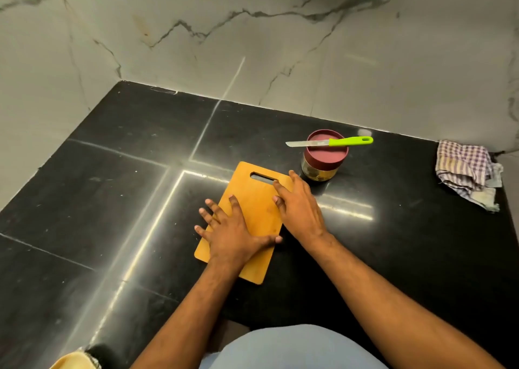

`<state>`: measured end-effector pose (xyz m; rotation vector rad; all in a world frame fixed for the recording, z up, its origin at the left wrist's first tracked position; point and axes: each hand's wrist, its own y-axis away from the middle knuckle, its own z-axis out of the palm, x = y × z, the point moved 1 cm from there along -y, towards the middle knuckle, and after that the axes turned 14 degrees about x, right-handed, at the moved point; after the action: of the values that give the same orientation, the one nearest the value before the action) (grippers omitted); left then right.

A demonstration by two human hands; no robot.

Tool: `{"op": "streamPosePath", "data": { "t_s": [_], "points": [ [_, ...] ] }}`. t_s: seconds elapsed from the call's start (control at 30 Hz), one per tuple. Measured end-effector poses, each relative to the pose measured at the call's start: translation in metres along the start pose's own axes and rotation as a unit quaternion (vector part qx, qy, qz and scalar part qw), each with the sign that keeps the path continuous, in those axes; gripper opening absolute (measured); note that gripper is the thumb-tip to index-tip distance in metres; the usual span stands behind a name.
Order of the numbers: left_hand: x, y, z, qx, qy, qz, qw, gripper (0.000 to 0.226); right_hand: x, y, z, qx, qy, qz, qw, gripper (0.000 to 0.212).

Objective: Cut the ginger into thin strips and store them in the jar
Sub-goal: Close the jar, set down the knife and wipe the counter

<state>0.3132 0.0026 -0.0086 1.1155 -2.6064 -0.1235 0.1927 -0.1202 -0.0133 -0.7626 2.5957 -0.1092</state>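
Observation:
A wooden cutting board lies at an angle on the black counter, bare of food. My left hand rests flat on the board's near left part, fingers spread. My right hand lies on the board's right edge with straight fingers, one fingertip at the handle slot. Behind the board stands a jar with a maroon lid. A knife with a green handle lies across that lid, blade pointing left. No ginger is in view.
A checked cloth lies crumpled at the counter's far right. Marble walls close the counter at the back and left. A yellow object shows at the bottom left corner.

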Motion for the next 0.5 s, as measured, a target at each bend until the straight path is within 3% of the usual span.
{"op": "streamPosePath", "data": {
  "t_s": [0.27,0.5],
  "points": [
    [0.01,-0.008,-0.001,-0.048,-0.029,-0.005,0.998,0.164,-0.001,-0.018,0.01,-0.054,0.063,0.006,0.997,0.046],
    [0.015,-0.001,-0.001,-0.019,-0.082,0.039,0.996,0.15,0.001,-0.011,0.004,-0.06,0.062,0.005,0.996,0.049]
  ]
}}
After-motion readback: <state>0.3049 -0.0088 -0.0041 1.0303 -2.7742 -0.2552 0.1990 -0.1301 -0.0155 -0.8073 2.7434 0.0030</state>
